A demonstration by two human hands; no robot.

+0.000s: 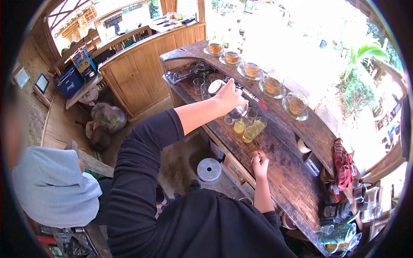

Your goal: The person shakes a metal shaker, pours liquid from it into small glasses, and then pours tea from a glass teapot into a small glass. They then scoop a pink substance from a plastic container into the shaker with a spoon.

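Note:
My left hand reaches over the wooden counter, its fingers closed around a shiny, see-through jug; the hand hides much of it. Right below and beside the jug stand several small glasses, some with pale yellow liquid, such as this glass. A round white lid-like thing shows just behind my left hand. My right hand is closed in a loose fist near the counter's front edge. Something small and dark shows between its fingers, too small to name.
Several glass cups of amber drink on saucers, such as this cup, line the raised ledge. Pens lie beside it. A red cloth hangs at the right. A stool stands below, and a person in grey sits at left.

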